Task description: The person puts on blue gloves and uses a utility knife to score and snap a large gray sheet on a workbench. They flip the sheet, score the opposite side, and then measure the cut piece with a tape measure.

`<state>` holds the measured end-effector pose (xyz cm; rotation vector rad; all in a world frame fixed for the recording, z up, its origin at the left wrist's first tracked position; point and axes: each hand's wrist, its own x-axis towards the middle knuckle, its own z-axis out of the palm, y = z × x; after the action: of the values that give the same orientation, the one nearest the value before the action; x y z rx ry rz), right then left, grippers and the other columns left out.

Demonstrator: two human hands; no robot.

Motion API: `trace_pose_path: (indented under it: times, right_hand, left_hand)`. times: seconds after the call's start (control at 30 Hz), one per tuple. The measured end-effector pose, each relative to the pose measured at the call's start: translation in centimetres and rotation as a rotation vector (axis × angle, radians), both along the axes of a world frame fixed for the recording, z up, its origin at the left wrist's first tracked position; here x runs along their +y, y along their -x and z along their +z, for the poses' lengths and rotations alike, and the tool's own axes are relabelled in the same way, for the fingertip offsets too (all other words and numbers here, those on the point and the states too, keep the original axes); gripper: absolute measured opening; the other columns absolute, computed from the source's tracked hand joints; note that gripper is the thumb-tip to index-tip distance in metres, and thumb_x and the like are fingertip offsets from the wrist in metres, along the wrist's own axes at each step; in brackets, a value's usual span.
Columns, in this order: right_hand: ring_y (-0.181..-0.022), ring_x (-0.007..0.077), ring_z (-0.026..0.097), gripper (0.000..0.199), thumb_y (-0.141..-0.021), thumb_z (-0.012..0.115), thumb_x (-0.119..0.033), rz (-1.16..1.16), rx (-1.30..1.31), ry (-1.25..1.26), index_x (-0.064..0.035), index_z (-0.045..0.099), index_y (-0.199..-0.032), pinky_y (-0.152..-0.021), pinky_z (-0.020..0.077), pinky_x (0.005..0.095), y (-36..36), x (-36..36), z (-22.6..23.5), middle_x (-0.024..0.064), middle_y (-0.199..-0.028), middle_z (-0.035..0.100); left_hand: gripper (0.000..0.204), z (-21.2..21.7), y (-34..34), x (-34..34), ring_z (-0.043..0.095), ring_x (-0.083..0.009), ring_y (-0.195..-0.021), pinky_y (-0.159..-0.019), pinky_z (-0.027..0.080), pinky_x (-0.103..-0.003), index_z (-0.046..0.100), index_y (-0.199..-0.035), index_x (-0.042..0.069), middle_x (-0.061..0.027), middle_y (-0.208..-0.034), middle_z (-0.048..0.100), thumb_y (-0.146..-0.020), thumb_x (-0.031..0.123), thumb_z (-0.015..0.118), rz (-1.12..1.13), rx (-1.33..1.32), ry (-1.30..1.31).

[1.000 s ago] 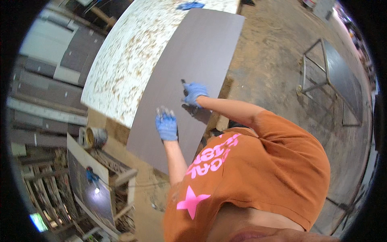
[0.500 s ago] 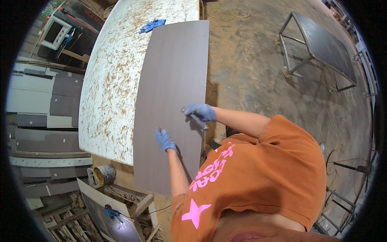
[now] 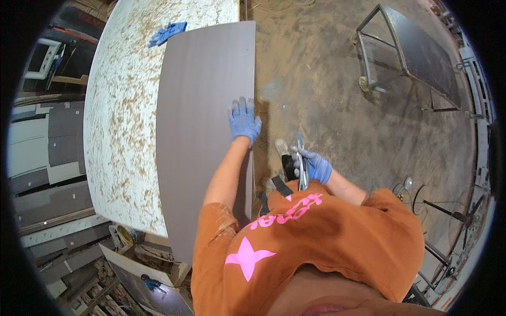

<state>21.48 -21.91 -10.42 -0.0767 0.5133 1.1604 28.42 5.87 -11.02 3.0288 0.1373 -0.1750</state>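
A long grey-brown board (image 3: 203, 105) lies along the right side of a white worktable smeared with brown. My left hand (image 3: 244, 124), in a blue glove with grey fingertips, rests flat on the board at its right edge, fingers spread. Off that edge, close to my body and above the floor, my gloved right hand (image 3: 316, 167) is closed around a slim silver metal hand tool (image 3: 302, 171). The tool stands roughly upright in the picture; its exact kind cannot be made out.
Blue gloves (image 3: 167, 33) lie by the board's far end on the worktable (image 3: 121, 116). A dark-topped metal frame table (image 3: 421, 52) on wheels stands at the far right. Panels (image 3: 50, 205) are stacked at left. A blue power tool (image 3: 153, 284) rests on a leaning sheet, lower left.
My right hand has drawn back off the board toward my body with the metal tool. My left hand has moved forward and right, to the board's edge. The view has shifted right.
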Motion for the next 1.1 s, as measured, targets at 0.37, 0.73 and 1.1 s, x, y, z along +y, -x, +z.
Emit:
trace_pose_path:
  times: [0.37, 0.73, 1.1]
  right_hand:
    - [-0.063, 0.0168, 0.054, 0.058, -0.094, 0.046, -0.057, -0.224, 0.105, 0.122, -0.0158, 0.044, -0.135, -0.065, 0.0479, 0.0385, -2.4, -3.5, -3.9, 0.0033, -0.078, 0.057]
    - [-0.071, 0.0249, 0.063, 0.043, -0.094, 0.049, -0.051, -0.199, 0.030, 0.156, -0.0113, 0.061, -0.104, -0.066, 0.0551, 0.0449, -10.9, -2.1, -7.0, 0.0096, -0.089, 0.065]
    - [-0.064, 0.0223, 0.061, 0.038, -0.094, 0.047, -0.051, -0.126, 0.064, 0.239, -0.0134, 0.056, -0.096, -0.059, 0.0530, 0.0397, -13.0, 1.0, -5.8, 0.0063, -0.082, 0.061]
  left_hand:
    - [0.078, -1.0, -28.1, 2.8, 0.020, -0.0381, -0.143, -0.115, 0.013, -0.052, 0.029, -0.148, 0.012, -0.0150, -0.156, 0.021, -0.082, 0.043, 0.057, 0.039, -0.109, -0.031]
    - [0.061, 2.3, -25.7, -0.9, 0.045, -0.0346, -0.129, -0.108, 0.034, -0.043, 0.044, -0.141, 0.019, -0.0145, -0.143, 0.046, -0.086, 0.043, 0.054, -0.530, 0.052, 0.174]
    - [0.062, 0.2, -36.6, 3.6, 0.026, -0.0326, -0.140, -0.115, 0.020, -0.045, 0.039, -0.142, 0.013, -0.0110, -0.154, 0.027, -0.087, 0.036, 0.056, -0.251, -0.096, -0.068]
